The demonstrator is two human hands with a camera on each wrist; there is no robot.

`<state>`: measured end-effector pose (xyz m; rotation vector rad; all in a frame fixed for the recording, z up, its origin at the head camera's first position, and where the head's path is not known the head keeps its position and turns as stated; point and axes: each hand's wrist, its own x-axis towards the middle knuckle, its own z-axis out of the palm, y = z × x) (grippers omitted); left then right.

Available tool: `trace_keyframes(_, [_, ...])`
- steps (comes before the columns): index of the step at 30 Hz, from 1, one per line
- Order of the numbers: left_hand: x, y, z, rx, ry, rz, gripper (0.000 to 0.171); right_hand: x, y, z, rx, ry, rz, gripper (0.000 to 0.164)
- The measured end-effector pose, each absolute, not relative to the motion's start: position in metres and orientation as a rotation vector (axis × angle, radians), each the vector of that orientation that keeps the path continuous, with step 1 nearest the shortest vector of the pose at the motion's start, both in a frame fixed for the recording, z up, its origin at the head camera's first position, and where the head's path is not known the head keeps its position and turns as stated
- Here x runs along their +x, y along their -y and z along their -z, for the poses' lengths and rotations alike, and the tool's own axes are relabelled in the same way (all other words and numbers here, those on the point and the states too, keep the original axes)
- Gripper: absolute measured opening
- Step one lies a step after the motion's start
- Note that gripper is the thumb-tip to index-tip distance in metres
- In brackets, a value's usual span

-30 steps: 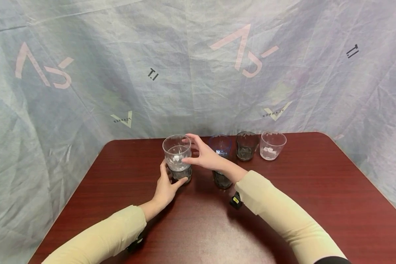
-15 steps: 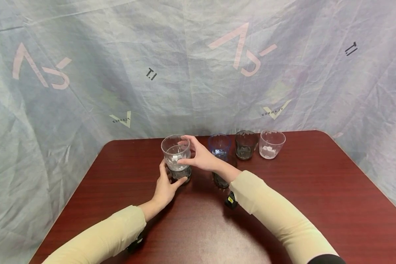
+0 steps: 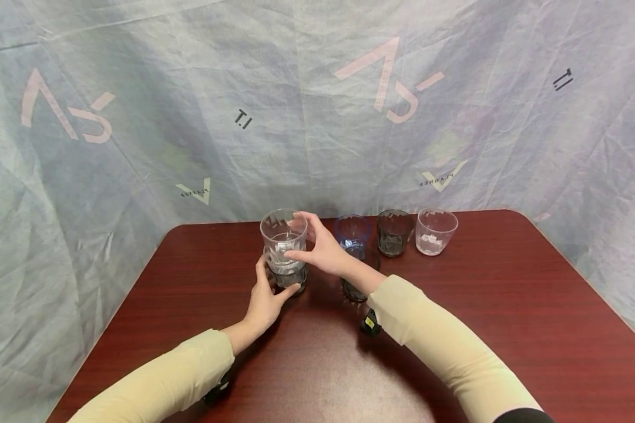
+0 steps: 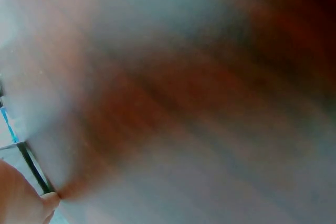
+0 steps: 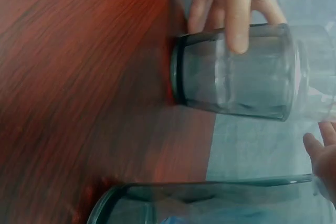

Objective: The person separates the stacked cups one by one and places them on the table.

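Clear glass (image 3: 277, 235), upright, is directly above a dark glass (image 5: 257, 77) on the red-brown table (image 3: 322, 376); its base is lost among overlapping transparent edges, so how far it reaches inside cannot be told. Nearest, well on this side of the clear glass, come two cream sleeves (image 3: 158, 376), cut off at the bottom edge, with a small black device (image 3: 371, 323) partly tucked under the right one. Just below the clear glass, the left hand (image 3: 264, 302) grips the dark glass, thumb in front; its fingers, mostly hidden from the head camera, show in the right wrist view. The left wrist view is largely blur, with only a cropped bit of hand in its corner. Beside the clear glass, to its right, the right hand (image 3: 325, 247) pinches it between thumb in front and fingers behind, the latter seen dimly through the wall. Farther right of the clear glass, the right forearm partly covers a second dark glass (image 3: 355, 289) and a blue glass (image 3: 353, 226); beyond them are a third dark glass (image 3: 395, 235) and a colourless glass (image 3: 436, 232). Behind the clear glass hangs a creased, printed sheet (image 3: 275, 158), running out of frame.
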<state>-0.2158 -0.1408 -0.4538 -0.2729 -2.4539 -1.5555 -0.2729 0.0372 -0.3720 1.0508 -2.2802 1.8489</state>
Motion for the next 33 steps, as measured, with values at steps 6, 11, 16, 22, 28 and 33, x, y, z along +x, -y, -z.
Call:
trace_keyframes(6, [-0.215,0.141,0.453,-0.239,2.469,1.575,0.096,-0.270,-0.040,0.361,1.030,2.127,-1.938,0.079])
trace_keyframes(11, [-0.215,0.141,0.452,-0.236,2.466,1.573,0.095,-0.264,-0.047,0.351,0.981,2.012,-1.995,0.074])
trace_keyframes(16, [-0.214,0.140,0.453,-0.259,2.460,1.552,0.095,-0.255,-0.064,0.345,0.961,1.902,-2.030,0.072])
trace_keyframes(22, [-0.214,0.140,0.454,-0.278,2.445,1.532,0.094,-0.244,-0.094,0.343,0.937,1.813,-2.024,0.073])
trace_keyframes(28, [-0.214,0.141,0.453,-0.285,2.446,1.531,0.094,-0.236,-0.128,0.347,0.823,1.785,-1.965,0.076])
trace_keyframes(33, [-0.212,0.141,0.452,-0.278,2.454,1.546,0.094,-0.230,-0.162,0.355,0.725,1.838,-1.874,0.080])
